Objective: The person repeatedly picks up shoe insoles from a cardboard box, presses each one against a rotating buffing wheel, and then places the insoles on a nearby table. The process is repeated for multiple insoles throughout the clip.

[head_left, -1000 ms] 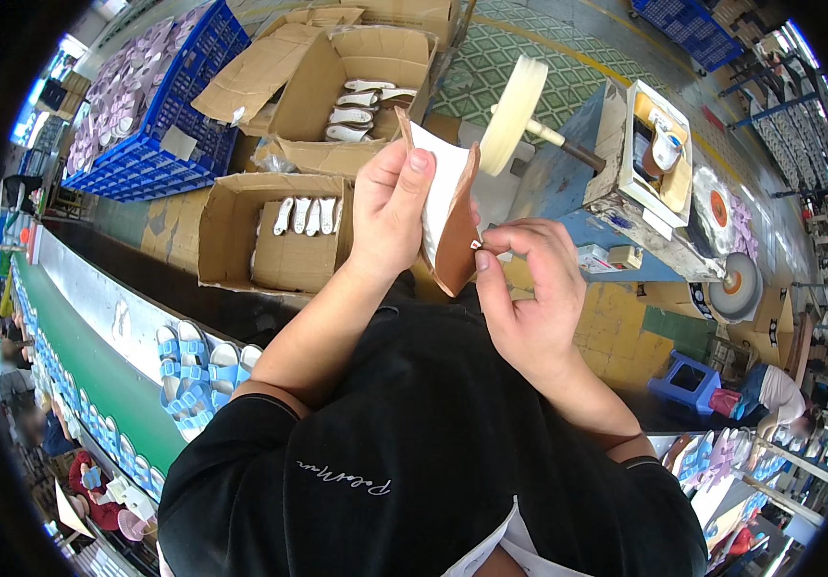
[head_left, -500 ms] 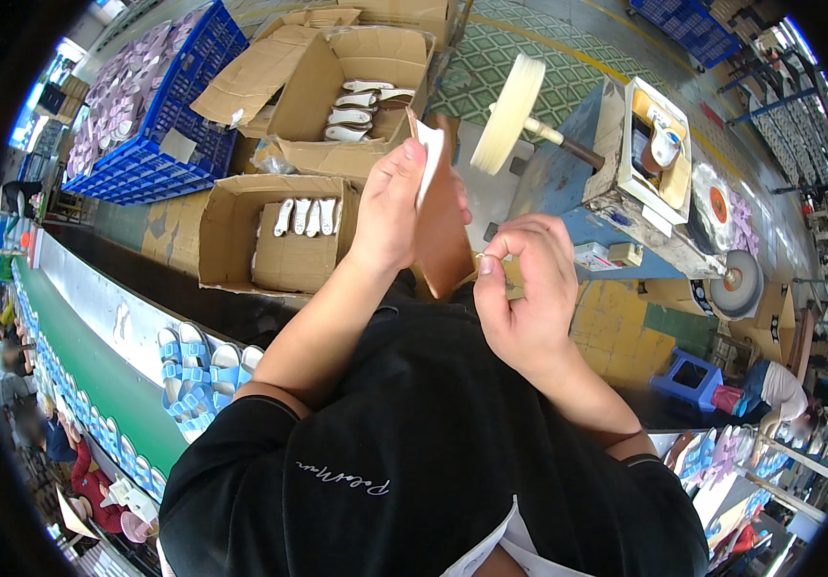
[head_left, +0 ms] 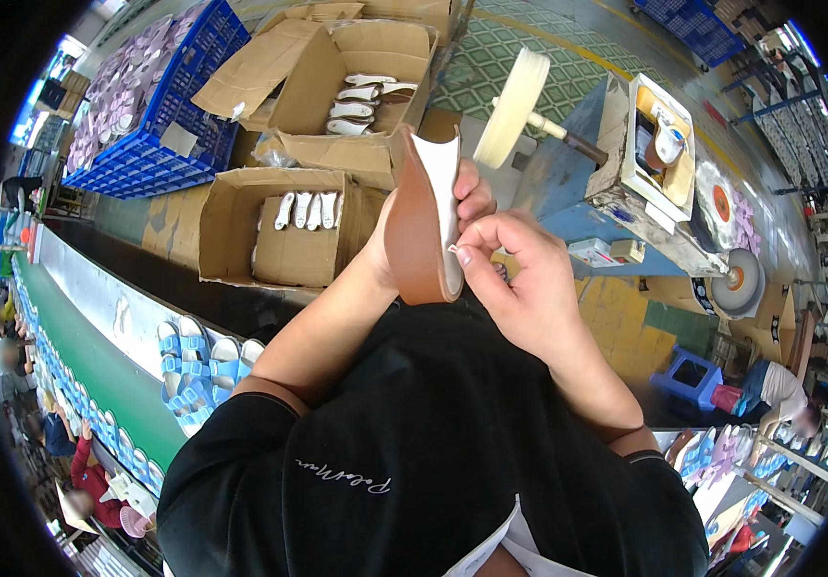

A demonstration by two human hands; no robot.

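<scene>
Upright in front of my chest is a brown and white slipper (head_left: 414,226), its smooth brown side facing me and the white part on the right. My left hand (head_left: 472,190) is closed around it from behind, so the slipper hides most of the palm; the fingertips show past the white edge. Against that same edge, my right hand (head_left: 524,279) pinches thumb and forefinger together. A tiny pale bit (head_left: 453,248) shows at the fingertips, too small to name.
Two cardboard boxes (head_left: 226,231) with white footwear stand ahead-left, beside a blue crate (head_left: 169,154) of lilac pieces. A cream wheel (head_left: 513,108) on a shaft juts from the blue machine (head_left: 568,178) at right. Blue sandals (head_left: 183,370) sit on the green conveyor (head_left: 77,332) at left.
The slipper has turned in my left hand, so the brown side faces me and the white part shows on the right. My right hand has moved left and up to its edge.
</scene>
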